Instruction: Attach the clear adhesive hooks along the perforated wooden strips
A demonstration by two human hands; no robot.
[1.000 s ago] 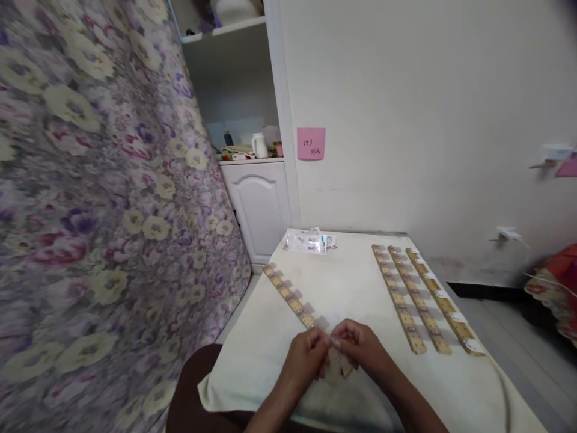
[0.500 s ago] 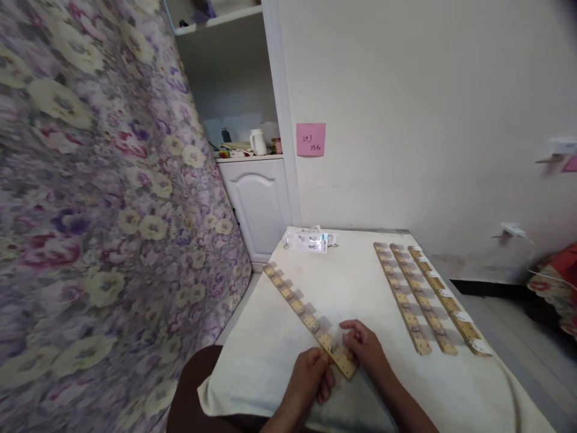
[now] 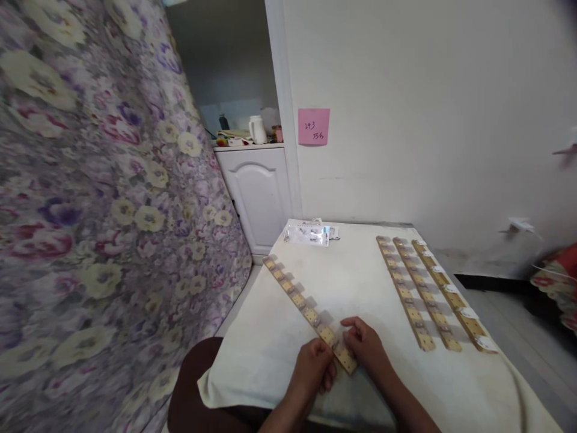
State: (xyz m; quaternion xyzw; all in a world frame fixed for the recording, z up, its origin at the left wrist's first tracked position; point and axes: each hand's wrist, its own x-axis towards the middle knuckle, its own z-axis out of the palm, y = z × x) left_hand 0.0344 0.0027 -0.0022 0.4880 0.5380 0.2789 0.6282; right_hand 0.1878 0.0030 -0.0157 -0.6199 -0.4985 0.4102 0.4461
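Observation:
A long wooden strip (image 3: 311,314) with small holes and a row of clear tabs and small metal pieces lies slantwise on the cloth-covered table. At its near end my left hand (image 3: 314,365) is closed, with thumb and forefinger pinched at the strip's left edge. My right hand (image 3: 365,344) is across from it on the right edge, fingers bent and closed beside the last clear tab; what its fingertips hold is hidden. Three similar strips lie side by side at the right: two with clear tabs, the left strip (image 3: 403,288) and middle strip (image 3: 428,291), and one with white round pieces (image 3: 451,288).
Flat clear packaging (image 3: 309,234) with small parts lies at the table's far edge. A floral curtain (image 3: 112,210) hangs at the left, beside a white cabinet (image 3: 256,198). A brown stool (image 3: 198,385) stands by the near left corner. A pink note (image 3: 314,126) is on the wall.
The camera view has shifted slightly. My left hand has moved a little up along the strip's edge; my right hand stays nearly in place. The strips lie as before.

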